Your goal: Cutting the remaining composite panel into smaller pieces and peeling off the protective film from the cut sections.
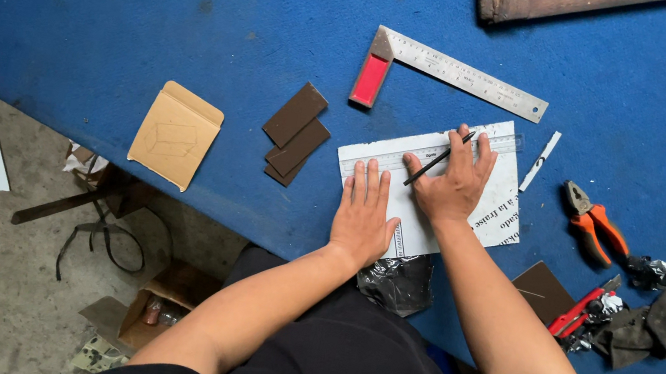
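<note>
At the blue worktop's (pixel 199 26) centre, the left hand (pixel 363 214) presses flat, fingers released, on a white sheet (pixel 499 205). At two o'clock, the right hand's (pixel 451 183) grip pinches a pencil (pixel 437 159) against a clear ruler (pixel 407 161); steady downward pressure should keep the line straight.

We note the sheet (pixel 437 194) lying on the bench (pixel 157 11), the try square (pixel 447 72) behind it, stacked panels (pixel 295 133) to its left, a cardboard piece (pixel 175 134) further left, and pliers (pixel 592 221) well to its right.
</note>
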